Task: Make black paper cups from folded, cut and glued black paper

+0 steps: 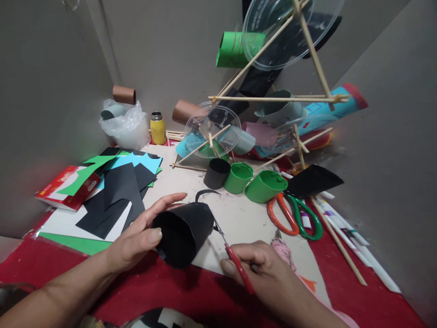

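Observation:
A black paper cylinder lies on its side in my left hand, its dark open end facing me. The left thumb rests at the rim and the fingers reach over the top and behind it. Red-handled scissors are gripped in my right hand, their blades at the cylinder's far right edge. A thin curved black strip stands out from that far end. Beyond it, on the pale board, are a short black ring and two green paper cups.
Paper scraps and a red box lie left. Orange- and green-handled scissors, markers and a stick lie right. A stick frame with clear lids rises behind, near a yellow bottle and plastic bag.

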A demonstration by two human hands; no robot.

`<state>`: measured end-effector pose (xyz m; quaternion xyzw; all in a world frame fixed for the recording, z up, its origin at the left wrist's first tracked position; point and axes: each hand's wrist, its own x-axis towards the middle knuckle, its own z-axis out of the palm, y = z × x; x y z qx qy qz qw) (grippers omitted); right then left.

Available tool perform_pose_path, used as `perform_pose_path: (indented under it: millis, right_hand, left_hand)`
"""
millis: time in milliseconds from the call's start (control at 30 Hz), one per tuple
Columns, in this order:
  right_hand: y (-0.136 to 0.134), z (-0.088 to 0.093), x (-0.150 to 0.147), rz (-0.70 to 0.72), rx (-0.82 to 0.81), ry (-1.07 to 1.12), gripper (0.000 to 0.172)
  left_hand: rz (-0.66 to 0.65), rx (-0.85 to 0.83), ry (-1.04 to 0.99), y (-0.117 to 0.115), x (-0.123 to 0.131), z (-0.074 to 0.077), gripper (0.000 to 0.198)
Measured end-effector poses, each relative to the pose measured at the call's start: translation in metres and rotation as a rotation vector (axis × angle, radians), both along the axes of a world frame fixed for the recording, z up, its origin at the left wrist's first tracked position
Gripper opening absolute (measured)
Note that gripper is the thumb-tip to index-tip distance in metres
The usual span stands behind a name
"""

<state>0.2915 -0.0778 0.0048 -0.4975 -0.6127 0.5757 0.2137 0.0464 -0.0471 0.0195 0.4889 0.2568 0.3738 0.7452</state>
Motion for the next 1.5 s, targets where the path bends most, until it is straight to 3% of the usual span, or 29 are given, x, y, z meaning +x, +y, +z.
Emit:
perform_pose_path:
  millis: [333,533,767,967,1267,1500]
  right_hand:
    - [-0.002,0.003,-0.001,-0.025,-0.018,-0.002,0.045]
    - [-0.001,-0.001,-0.001,0.002,0.032,0.023,0.050]
    - [-0.002,-0.011,0.000,0.002,0.252,-0.094,0.045]
    - [-0.003,-0.013,0.000,-0.015,0.355,-0.147,0.045]
    - [-0.002,-0.009,0.000,0.017,0.198,-0.072,0.046]
    - [-0.002,-0.009,-0.001,-0.022,0.196,-0.061,0.047]
  left_hand:
    - [0.000,0.006,0.022,0.000,0.000,0.000,0.082]
    - [0.111,-0.020,-0.009,-0.001,0.002,0.000,0.075]
    - [0.124,-0.095,-0.024,-0.003,0.006,0.000,0.075]
    - [0.106,-0.057,-0.004,-0.005,0.008,-0.001,0.069]
    - [0.078,-0.020,0.027,-0.002,0.006,-0.003,0.069]
    - [0.061,-0.081,-0.041,-0.006,0.008,-0.006,0.077]
